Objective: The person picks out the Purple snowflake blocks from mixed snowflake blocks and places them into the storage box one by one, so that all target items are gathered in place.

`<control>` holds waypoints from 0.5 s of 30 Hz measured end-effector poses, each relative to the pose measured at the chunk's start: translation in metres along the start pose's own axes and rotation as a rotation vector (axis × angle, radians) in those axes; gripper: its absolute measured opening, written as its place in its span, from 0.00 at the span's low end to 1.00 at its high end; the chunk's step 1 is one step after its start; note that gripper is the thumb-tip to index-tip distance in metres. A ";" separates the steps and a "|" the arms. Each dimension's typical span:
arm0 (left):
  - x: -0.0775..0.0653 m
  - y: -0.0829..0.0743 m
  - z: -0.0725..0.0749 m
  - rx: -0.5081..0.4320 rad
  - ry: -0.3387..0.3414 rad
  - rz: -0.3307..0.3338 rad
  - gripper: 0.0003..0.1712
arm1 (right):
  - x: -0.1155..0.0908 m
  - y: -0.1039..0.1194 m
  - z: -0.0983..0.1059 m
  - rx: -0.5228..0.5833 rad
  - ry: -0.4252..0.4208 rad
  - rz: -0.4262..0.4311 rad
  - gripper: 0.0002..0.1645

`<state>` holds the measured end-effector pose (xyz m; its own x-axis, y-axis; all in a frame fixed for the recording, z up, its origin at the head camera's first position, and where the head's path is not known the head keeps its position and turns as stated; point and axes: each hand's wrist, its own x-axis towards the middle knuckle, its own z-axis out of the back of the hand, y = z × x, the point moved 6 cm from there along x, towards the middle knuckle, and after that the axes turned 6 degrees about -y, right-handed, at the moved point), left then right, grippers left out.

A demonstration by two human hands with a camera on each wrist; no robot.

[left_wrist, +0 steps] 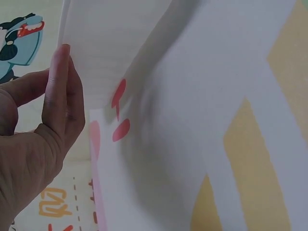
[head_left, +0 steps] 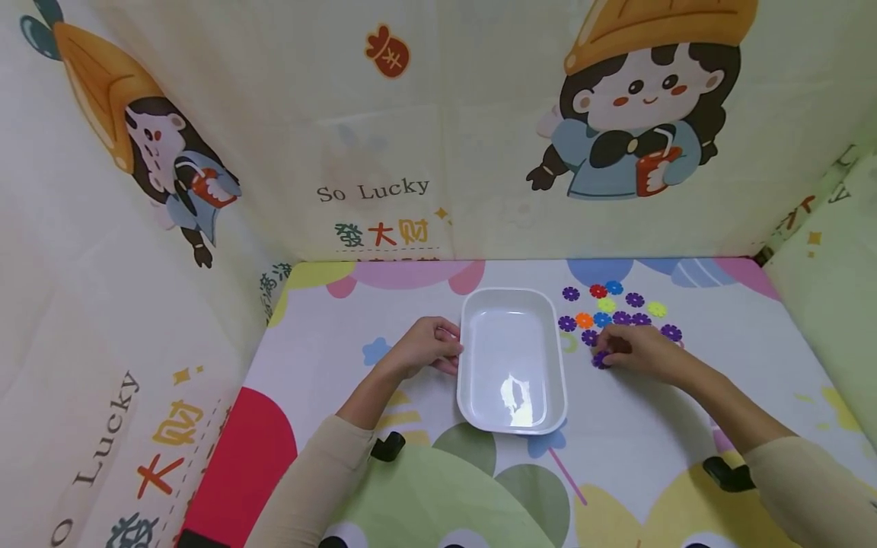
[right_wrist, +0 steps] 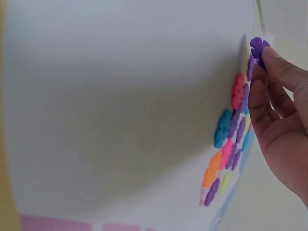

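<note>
A white rectangular tray (head_left: pixel 511 298) stands on the table, its inside bare and shiny. At its left rim is my left hand (head_left: pixel 430 346), fingertips touching the edge; in the left wrist view the fingers (left_wrist: pixel 60 91) reach up along the tray's side (left_wrist: pixel 108 43). To the right of the tray, my right hand (head_left: pixel 640 352) pinches a purple snowflake disc (head_left: pixel 601 359) between thumb and finger. The right wrist view shows this purple disc (right_wrist: pixel 258 48) at the fingertips. Beyond that hand lie several loose discs, among them an orange disc (head_left: pixel 584 320) and a red disc (head_left: pixel 598 291).
A printed cloth (head_left: pixel 411 278) covers the table. Behind it rises a cream cloth wall (head_left: pixel 479 152) with cartoon figures, and similar cloth hangs at both sides. Dark bands (head_left: pixel 388 447) sit at the sleeves.
</note>
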<state>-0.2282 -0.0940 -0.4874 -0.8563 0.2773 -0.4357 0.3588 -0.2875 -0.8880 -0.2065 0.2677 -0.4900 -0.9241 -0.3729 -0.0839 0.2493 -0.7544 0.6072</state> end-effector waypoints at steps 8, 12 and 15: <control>-0.001 0.000 -0.002 0.006 0.004 -0.003 0.17 | -0.003 0.011 0.021 0.005 -0.020 -0.027 0.10; -0.001 -0.001 -0.001 0.014 -0.007 -0.006 0.17 | -0.001 0.024 0.028 0.037 -0.055 0.001 0.10; 0.000 -0.001 0.000 0.025 -0.012 -0.002 0.17 | -0.001 0.034 0.029 0.079 -0.068 0.023 0.11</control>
<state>-0.2280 -0.0934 -0.4867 -0.8617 0.2666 -0.4318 0.3478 -0.3094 -0.8851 -0.2059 0.2583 -0.4464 -0.9366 -0.3499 -0.0169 0.2496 -0.7005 0.6686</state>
